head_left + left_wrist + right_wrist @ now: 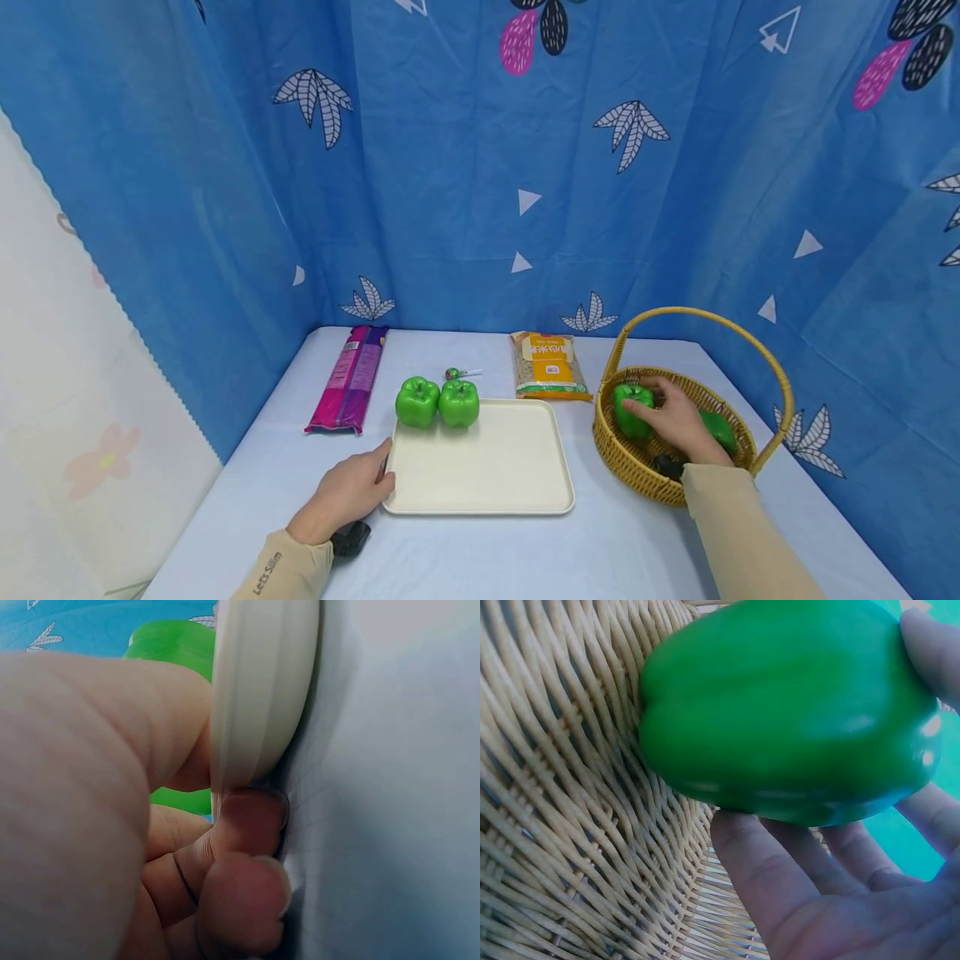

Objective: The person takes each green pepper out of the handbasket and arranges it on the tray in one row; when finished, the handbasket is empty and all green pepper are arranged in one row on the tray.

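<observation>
My left hand (347, 493) pinches the left edge of a cream tray (480, 467), the thumb on one side of its rim (255, 690) and curled fingers (244, 900) at the other. Two green bell peppers (417, 403) sit side by side at the tray's back left corner. Inside a wicker basket (637, 479) on the right, my right hand (678, 421) holds another green bell pepper (632, 410). Up close, this pepper (787, 712) is beside the woven wall, thumb and fingers spread around it. One more green pepper (718, 430) lies in the basket, partly hidden by the hand.
A pink and purple packet (348, 379) lies at the back left. Behind the tray are a lollipop (454, 373) and an orange-labelled bag of grain (550, 365). The basket's tall handle (697, 311) arches over it. Blue curtain (465, 208) hangs behind the table.
</observation>
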### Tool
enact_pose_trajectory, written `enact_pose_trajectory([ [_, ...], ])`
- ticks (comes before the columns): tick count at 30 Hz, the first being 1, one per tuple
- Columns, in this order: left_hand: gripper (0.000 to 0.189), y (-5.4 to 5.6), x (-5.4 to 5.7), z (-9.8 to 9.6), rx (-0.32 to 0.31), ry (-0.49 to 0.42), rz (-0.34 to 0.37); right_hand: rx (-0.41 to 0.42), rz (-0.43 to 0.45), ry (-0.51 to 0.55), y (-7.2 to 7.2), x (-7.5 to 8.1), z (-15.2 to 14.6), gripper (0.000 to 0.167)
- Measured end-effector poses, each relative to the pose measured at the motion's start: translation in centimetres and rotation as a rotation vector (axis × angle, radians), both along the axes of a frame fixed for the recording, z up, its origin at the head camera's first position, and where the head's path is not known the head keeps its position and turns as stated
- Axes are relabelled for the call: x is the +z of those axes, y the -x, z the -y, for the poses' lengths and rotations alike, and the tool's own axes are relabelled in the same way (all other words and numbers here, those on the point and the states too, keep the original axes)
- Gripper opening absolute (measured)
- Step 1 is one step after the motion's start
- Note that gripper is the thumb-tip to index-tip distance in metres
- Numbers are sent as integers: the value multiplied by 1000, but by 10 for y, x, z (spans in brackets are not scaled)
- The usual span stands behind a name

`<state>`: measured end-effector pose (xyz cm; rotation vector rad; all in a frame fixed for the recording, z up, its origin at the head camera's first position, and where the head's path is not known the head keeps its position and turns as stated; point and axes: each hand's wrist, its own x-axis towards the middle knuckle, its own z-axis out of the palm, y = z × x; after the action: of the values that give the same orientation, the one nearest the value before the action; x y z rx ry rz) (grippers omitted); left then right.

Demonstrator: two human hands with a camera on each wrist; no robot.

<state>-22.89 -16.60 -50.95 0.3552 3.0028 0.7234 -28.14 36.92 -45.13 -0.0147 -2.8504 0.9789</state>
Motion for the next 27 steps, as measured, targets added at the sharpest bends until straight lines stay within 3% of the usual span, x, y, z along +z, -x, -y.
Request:
enact_pose_trajectory([
  [9, 65, -1, 2, -1, -2, -6, 1, 23, 18, 20, -1, 1, 0, 81],
  [17, 65, 0, 1, 0, -3, -2, -2, 60, -3, 17, -2, 1, 1, 51],
  [27, 65, 0, 0, 0, 1, -1, -5, 34, 32, 33, -3, 1, 1, 57],
])
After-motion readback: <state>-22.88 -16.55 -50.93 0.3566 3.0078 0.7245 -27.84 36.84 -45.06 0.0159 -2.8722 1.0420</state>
